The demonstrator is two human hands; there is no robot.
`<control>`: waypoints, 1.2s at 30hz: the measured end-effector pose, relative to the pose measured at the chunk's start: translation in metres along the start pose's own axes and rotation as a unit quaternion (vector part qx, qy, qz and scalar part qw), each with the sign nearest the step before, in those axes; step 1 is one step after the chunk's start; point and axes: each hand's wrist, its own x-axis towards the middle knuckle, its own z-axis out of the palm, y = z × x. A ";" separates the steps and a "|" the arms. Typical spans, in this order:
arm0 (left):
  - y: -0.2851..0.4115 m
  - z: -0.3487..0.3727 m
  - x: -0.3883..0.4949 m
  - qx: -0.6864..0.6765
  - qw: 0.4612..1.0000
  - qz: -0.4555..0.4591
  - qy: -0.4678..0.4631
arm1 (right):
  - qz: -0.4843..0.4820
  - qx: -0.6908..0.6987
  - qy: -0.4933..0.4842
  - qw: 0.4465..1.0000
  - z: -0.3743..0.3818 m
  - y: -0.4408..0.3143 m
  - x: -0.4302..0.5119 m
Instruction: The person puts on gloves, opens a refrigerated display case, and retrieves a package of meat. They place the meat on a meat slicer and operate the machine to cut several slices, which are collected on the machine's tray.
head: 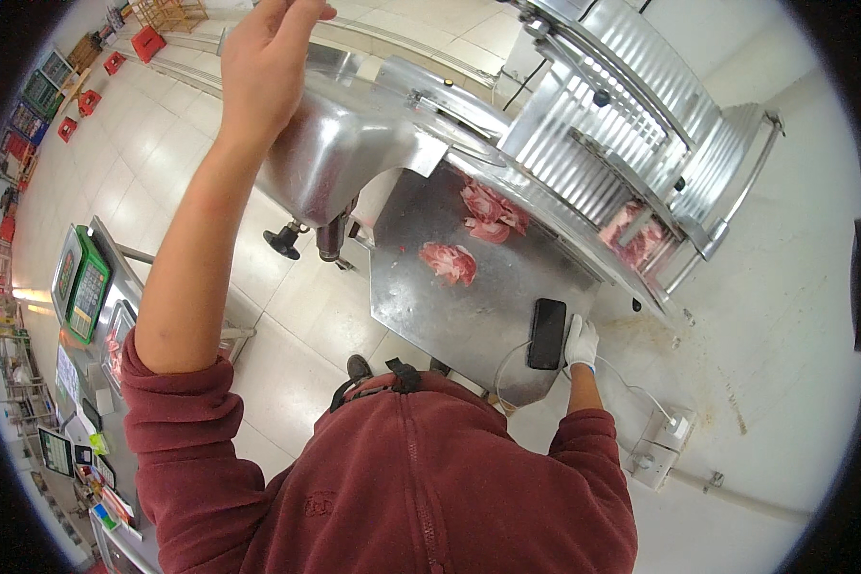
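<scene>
My bare left hand (265,68) is raised over the rounded metal housing (326,140) of a meat slicer; its fingertips are partly cut off by the top edge of the view. My right hand (581,343), in a white glove, lies with its fingers extended right beside a black smartphone (547,333), at the wall side of the metal tray (416,301). Whether it touches the phone is unclear. Thin slices of raw meat (448,263) lie on the tray, and more slices (491,208) lie nearer the blade. A block of meat (633,233) sits in the slicer's ribbed carriage (567,158).
A white charging cable (628,384) runs from a wall socket (660,448) towards the phone. A black knob (283,242) sticks out below the housing. At left, a metal table holds a green scale (90,287) and a tray of meat (115,344). Red stools (148,44) stand farther off.
</scene>
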 end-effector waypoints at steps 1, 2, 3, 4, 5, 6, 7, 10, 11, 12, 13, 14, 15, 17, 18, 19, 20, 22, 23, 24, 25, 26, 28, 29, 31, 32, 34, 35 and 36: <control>-0.002 -0.001 0.000 0.004 1.000 -0.002 0.002 | -0.002 0.004 0.002 1.000 -0.003 -0.006 -0.003; -0.003 -0.002 0.001 0.006 1.000 -0.004 0.005 | -0.004 0.008 0.003 1.000 -0.005 -0.010 -0.004; -0.005 -0.002 0.001 0.006 1.000 -0.006 0.006 | -0.001 0.006 0.005 1.000 -0.005 -0.008 -0.004; -0.006 -0.003 0.001 0.005 1.000 -0.009 0.007 | 0.001 0.005 0.006 1.000 -0.002 -0.004 -0.002; -0.007 -0.004 0.001 0.004 1.000 -0.010 0.002 | 0.003 0.003 0.008 1.000 -0.001 -0.002 -0.001; -0.007 -0.005 0.001 0.004 1.000 -0.009 -0.003 | 0.004 0.003 0.019 1.000 0.002 0.000 -0.002; -0.007 -0.005 0.001 0.003 1.000 -0.008 -0.008 | 0.004 0.003 0.029 1.000 0.004 0.001 -0.002; -0.012 -0.004 0.002 0.010 1.000 0.014 -0.004 | 0.021 -0.007 0.043 0.999 -0.002 -0.013 -0.009; -0.011 -0.004 0.002 0.015 1.000 0.011 -0.002 | 0.029 -0.012 0.044 0.999 -0.003 -0.020 -0.011; -0.008 -0.004 0.002 0.018 1.000 0.009 0.000 | 0.037 -0.013 0.048 0.998 -0.003 -0.023 -0.012; -0.006 -0.004 0.001 0.021 1.000 0.007 0.003 | 0.045 -0.015 0.053 0.998 -0.002 -0.024 -0.012; -0.006 -0.004 0.001 0.014 1.000 0.003 0.005 | 0.052 -0.016 0.057 0.997 -0.001 -0.025 -0.012; -0.006 -0.004 0.002 0.006 1.000 -0.001 0.006 | 0.057 -0.015 0.055 0.997 0.000 -0.024 -0.011; -0.008 -0.004 0.002 -0.003 1.000 -0.004 0.007 | 0.065 -0.013 0.050 0.997 0.002 -0.021 -0.009; -0.011 -0.003 0.003 -0.005 1.000 -0.002 0.005 | 0.064 -0.013 0.050 0.997 0.002 -0.020 -0.009; -0.013 -0.003 0.003 -0.007 1.000 -0.001 0.004 | 0.063 -0.013 0.051 0.997 0.002 -0.019 -0.009; -0.012 -0.002 0.003 -0.003 1.000 0.002 0.001 | 0.062 -0.013 0.051 0.997 0.002 -0.018 -0.010; -0.008 -0.004 0.002 0.008 1.000 0.007 -0.003 | 0.063 -0.002 0.044 0.997 -0.002 -0.022 -0.010; -0.009 -0.005 0.001 0.015 1.000 0.008 -0.005 | 0.064 0.004 0.041 0.997 -0.004 -0.024 -0.011; -0.009 -0.006 0.002 0.023 1.000 0.009 -0.006 | 0.062 0.003 0.039 0.997 -0.004 -0.023 -0.011; -0.009 -0.006 0.002 0.030 0.999 0.011 -0.008 | 0.060 0.002 0.037 0.998 -0.004 -0.022 -0.010; -0.008 -0.006 0.003 0.040 0.999 0.008 -0.012 | 0.058 0.000 0.035 0.998 -0.003 -0.020 -0.009; -0.007 -0.005 0.004 0.061 0.998 0.004 -0.020 | 0.057 0.003 0.033 0.998 -0.002 -0.016 -0.007; -0.007 -0.006 0.003 0.042 0.999 -0.007 -0.013 | 0.056 0.004 0.032 0.998 -0.002 -0.014 -0.006; -0.007 -0.005 0.000 0.005 1.000 -0.026 -0.001 | 0.052 0.003 0.024 0.998 0.000 -0.013 -0.003; -0.005 -0.002 -0.002 0.000 1.000 -0.022 0.005 | 0.050 0.003 0.020 0.999 0.000 -0.012 -0.002; 0.004 0.004 -0.005 -0.013 1.000 -0.013 0.018 | 0.041 0.015 0.024 0.999 0.000 -0.008 0.000; 0.004 0.003 -0.005 0.000 1.000 -0.008 0.009 | 0.036 0.020 0.026 0.999 0.001 -0.006 0.001; 0.002 0.000 -0.003 0.012 1.000 -0.003 0.001 | 0.036 0.020 0.025 0.999 0.000 -0.007 0.001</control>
